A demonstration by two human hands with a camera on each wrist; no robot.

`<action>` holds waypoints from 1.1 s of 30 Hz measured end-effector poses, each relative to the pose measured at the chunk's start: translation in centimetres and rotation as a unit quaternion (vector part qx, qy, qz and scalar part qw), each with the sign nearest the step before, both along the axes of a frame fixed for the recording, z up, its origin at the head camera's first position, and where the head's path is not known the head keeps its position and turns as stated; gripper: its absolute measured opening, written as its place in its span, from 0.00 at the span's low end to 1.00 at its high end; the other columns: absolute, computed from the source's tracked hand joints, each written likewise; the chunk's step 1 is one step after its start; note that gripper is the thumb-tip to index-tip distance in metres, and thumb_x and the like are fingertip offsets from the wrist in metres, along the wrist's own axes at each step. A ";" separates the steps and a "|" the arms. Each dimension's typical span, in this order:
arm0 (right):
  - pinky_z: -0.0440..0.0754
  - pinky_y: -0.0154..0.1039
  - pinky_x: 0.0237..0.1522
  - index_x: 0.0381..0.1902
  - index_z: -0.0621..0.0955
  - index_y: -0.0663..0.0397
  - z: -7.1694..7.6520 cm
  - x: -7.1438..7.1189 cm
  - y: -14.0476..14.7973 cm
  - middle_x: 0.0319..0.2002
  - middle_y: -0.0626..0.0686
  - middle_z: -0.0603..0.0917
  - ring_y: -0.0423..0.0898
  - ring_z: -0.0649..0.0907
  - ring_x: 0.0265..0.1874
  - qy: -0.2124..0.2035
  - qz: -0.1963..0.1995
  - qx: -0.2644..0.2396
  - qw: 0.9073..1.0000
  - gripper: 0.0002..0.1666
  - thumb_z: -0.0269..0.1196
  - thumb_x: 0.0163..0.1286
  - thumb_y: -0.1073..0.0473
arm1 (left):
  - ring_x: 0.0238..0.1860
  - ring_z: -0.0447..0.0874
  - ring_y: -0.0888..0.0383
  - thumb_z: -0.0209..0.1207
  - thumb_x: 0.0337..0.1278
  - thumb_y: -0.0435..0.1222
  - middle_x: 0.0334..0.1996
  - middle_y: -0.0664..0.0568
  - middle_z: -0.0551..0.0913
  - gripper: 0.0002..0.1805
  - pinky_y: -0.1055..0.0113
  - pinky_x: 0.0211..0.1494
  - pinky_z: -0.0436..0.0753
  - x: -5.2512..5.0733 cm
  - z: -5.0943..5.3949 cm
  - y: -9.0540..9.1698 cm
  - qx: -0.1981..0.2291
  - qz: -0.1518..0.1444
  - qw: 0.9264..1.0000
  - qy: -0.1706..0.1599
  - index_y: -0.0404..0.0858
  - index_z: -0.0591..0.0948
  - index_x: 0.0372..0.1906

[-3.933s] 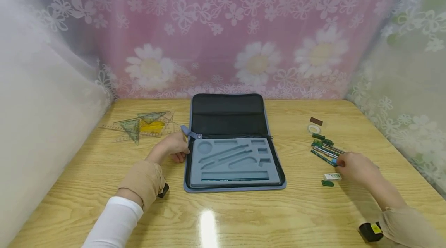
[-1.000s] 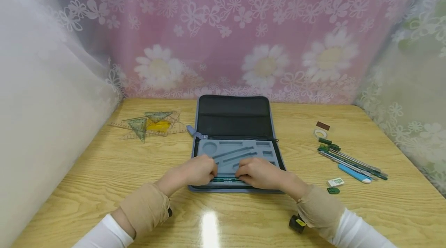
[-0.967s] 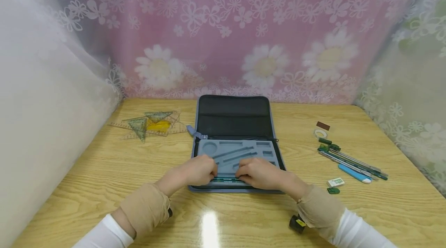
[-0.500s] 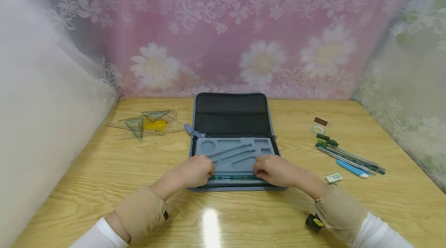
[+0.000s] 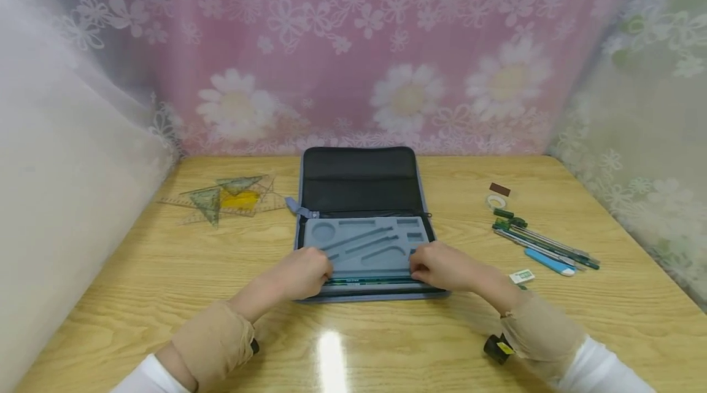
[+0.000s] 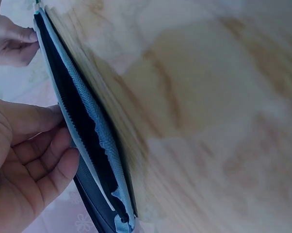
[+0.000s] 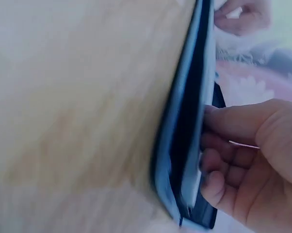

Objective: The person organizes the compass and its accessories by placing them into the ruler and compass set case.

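While transparent rulers (image 5: 207,201) and loose tools (image 5: 544,244) lie apart on both sides, the curled left hand (image 5: 302,273) and right hand (image 5: 442,269) hide the ends of slim green pencils (image 5: 364,282) in the smooth grey tray (image 5: 367,263); whether they pinch, I cannot tell.

No word or number can be read with certainty. Small pale lettering is seen on the green pencils (image 5: 364,281), green print on the white eraser (image 5: 521,276), and fine scale marks on the transparent rulers (image 5: 207,202), but all is too small.
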State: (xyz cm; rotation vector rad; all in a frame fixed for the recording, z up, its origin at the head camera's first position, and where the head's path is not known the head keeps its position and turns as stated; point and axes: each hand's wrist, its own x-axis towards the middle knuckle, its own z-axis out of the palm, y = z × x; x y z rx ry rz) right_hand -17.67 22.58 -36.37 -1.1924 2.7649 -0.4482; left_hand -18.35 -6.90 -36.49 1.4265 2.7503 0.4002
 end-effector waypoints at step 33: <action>0.78 0.53 0.33 0.35 0.80 0.74 -0.3 1.4 20.3 0.32 0.67 0.81 0.62 0.80 0.31 0.030 -0.331 0.101 0.938 0.08 0.57 0.59 0.72 | 0.35 0.83 0.53 0.57 0.51 0.21 0.30 0.46 0.84 0.09 0.66 0.36 0.81 0.2 -0.3 -0.7 0.020 0.001 1.000 -0.023 0.34 0.86 0.29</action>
